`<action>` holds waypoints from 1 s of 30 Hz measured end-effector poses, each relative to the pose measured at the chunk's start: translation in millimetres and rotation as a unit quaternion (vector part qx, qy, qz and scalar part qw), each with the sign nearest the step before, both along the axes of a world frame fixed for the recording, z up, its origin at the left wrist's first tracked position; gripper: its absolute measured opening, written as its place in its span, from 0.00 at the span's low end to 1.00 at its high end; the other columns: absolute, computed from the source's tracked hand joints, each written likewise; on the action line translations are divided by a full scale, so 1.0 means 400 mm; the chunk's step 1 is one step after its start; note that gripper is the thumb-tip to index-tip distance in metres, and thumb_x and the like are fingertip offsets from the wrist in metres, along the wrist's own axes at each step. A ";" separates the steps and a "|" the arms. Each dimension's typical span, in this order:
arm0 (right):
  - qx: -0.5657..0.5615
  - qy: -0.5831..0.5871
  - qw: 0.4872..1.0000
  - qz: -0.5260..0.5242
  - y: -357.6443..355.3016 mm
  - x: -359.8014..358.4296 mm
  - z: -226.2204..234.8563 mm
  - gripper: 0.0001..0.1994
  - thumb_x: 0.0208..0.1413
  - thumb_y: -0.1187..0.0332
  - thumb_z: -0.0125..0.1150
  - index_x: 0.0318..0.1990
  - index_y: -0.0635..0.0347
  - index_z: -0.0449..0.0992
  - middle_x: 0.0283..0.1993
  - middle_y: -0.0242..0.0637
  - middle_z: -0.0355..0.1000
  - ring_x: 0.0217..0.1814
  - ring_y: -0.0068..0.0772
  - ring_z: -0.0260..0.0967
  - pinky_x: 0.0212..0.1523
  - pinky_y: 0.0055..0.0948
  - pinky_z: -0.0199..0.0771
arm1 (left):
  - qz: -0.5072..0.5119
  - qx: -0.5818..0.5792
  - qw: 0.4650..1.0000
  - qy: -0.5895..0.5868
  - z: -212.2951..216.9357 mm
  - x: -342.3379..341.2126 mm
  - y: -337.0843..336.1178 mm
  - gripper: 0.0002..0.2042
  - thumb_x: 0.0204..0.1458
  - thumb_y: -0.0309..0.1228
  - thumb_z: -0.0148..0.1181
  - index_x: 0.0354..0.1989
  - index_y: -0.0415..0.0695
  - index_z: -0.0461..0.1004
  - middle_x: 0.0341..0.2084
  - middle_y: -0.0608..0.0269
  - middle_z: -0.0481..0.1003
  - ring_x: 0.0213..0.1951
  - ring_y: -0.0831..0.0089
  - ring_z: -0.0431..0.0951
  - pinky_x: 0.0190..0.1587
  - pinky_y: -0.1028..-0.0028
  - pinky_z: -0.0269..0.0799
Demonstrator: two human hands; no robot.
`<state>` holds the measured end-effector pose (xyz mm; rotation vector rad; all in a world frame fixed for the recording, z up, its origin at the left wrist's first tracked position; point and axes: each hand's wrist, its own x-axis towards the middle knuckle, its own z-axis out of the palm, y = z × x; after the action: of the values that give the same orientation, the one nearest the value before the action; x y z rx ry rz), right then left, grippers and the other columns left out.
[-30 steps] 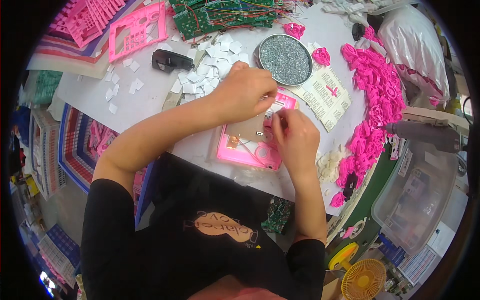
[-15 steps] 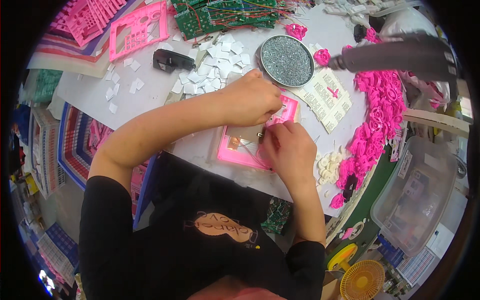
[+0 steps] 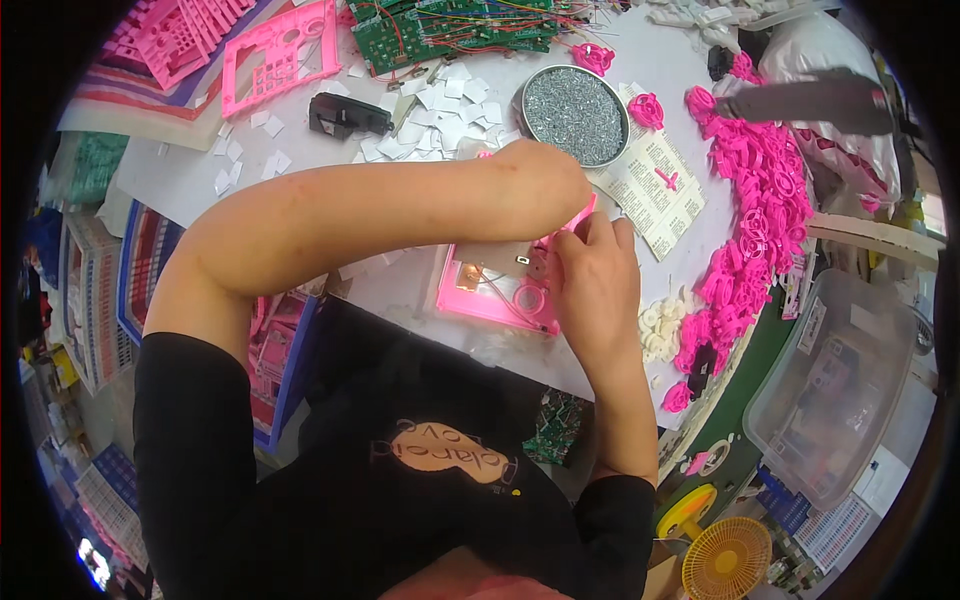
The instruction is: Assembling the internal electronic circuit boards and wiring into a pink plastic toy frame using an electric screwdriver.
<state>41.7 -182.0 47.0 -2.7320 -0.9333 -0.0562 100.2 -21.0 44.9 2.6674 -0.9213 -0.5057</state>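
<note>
Cluttered with parts, a white worktable point(image 3: 180, 180) carries a pink plastic housing point(image 3: 490, 290) near its front edge, lying flat with its open inside upward; a dull metal plate, thin wires and a round pink ring show within it. Both hands work at the housing's far right corner: the right hand point(image 3: 595, 285) rests on its right end, fingers curled together and pinched at the rim, though what they pinch is too small to tell; the left hand point(image 3: 545, 185) reaches across from the left, its fingers hidden behind wrist and knuckles, so whether they grip anything cannot be told. The work appears to be fitting a small part at that corner, a step that looks to be mid-way; the next move likely calls for steadying the housing and fine fingertip pressure. Behind stand a round tin of silvery bits point(image 3: 572, 112), white paper squares point(image 3: 440, 115), green circuit boards point(image 3: 450, 25), and pink moulded parts point(image 3: 760, 200) along the right edge.
</note>
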 end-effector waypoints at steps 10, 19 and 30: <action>0.069 0.095 0.993 0.000 -0.014 0.023 -0.025 0.06 0.50 0.77 0.63 0.36 0.63 0.74 0.37 0.45 0.72 0.39 0.47 0.66 0.40 0.41 0.69 | -0.005 0.019 0.998 0.061 -0.019 0.033 0.008 0.06 0.40 0.27 0.64 0.26 0.37 0.81 0.24 0.44 0.78 0.31 0.50 0.81 0.35 0.58 0.76; 0.231 0.045 0.971 -0.041 -0.017 0.041 -0.109 0.05 0.43 0.76 0.69 0.29 0.61 0.79 0.37 0.35 0.71 0.45 0.43 0.61 0.45 0.37 0.66 | 0.011 -0.025 0.997 0.077 -0.049 0.049 0.014 0.06 0.40 0.26 0.63 0.27 0.39 0.81 0.25 0.48 0.79 0.32 0.51 0.81 0.36 0.59 0.76; 0.157 0.012 0.984 0.084 -0.048 0.028 -0.073 0.12 0.44 0.73 0.68 0.39 0.58 0.83 0.44 0.37 0.74 0.45 0.44 0.66 0.43 0.38 0.72 | 0.027 -0.040 0.997 0.066 -0.051 0.039 0.020 0.04 0.42 0.23 0.60 0.26 0.39 0.81 0.25 0.47 0.79 0.32 0.50 0.81 0.36 0.58 0.76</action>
<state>53.1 -201.1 17.8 -2.3542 -1.0472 -0.1265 115.7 -13.1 24.7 2.5453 -0.8111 -0.6125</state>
